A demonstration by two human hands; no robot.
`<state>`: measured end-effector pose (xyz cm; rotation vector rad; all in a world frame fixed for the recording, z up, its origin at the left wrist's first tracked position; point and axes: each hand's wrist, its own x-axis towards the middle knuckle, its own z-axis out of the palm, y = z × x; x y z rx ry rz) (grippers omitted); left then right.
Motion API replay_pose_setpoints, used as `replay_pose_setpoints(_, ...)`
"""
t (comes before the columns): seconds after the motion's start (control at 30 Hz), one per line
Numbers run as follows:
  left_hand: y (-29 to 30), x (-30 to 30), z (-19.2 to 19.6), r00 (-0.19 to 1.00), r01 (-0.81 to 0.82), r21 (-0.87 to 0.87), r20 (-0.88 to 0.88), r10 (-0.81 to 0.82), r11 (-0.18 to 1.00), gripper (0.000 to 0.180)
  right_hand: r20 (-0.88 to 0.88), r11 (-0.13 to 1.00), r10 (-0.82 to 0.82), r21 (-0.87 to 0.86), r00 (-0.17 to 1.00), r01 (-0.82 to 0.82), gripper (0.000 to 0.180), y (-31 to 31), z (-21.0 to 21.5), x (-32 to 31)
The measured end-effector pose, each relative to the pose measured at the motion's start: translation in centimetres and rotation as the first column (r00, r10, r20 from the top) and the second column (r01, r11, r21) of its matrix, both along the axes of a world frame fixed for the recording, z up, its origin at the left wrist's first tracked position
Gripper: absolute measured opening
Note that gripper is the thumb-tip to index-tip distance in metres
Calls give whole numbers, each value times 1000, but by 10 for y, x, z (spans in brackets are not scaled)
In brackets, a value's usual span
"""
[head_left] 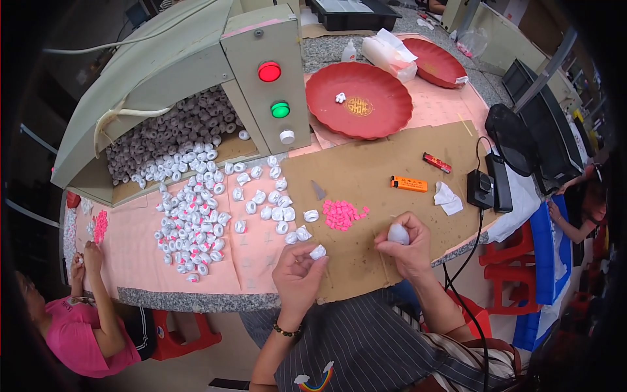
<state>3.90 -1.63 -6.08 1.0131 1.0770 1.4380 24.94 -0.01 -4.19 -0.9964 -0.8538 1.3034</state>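
My left hand (299,277) pinches a small white rounded piece (318,252) with a dark spot between thumb and fingertips. My right hand (413,253) is closed around a smooth, pale egg-shaped thing (398,234), whose kind I cannot make out. Both hands are above the near edge of a brown cardboard sheet (372,170). Ahead of them on the cardboard lies a heap of small bright pink pieces (343,214). Many white pieces like the held one, some with pink on them, form a pile (196,228) to the left, with looser ones (277,212) nearer my hands.
A grey machine (264,39) with red and green lights holds more such pieces inside. Beyond the cardboard stands a red scalloped tray (320,78). An orange lighter (409,183), a red one (437,163) and crumpled tissue (448,198) lie right. A co-worker (85,333) sits far left.
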Motion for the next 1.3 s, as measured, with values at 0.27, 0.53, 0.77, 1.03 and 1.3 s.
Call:
replay_pose_setpoints(0.27, 1, 1, 2, 1000, 3, 4, 21, -3, 1000, 26, 886, 917, -262, 353, 383, -187, 14, 43, 6, 4)
replay_pose_setpoints(0.53, 0, 2, 8, 999, 32, -18, 32, -31, 999, 29, 910, 862, -327, 398, 254, -315, 18, 49, 5, -3)
replay_pose_setpoints(0.77, -1, -1, 5, 997, 63, -26, 49, -62, 998, 28, 916, 861, -295, 378, 272, -340, 16, 41, 9, -3)
replay_pose_setpoints(1.03, 0, 1, 8, 997, 47, -6, 58, -47, 999, 27, 870, 910, -107, 280, 481, -304, 11, 46, 10, 11)
replay_pose_setpoints(1.3, -1, -3, 2, 997, 68, -1, 31, -68, 998, 27, 925, 891, -169, 291, 342, -348, 14, 42, 15, 5)
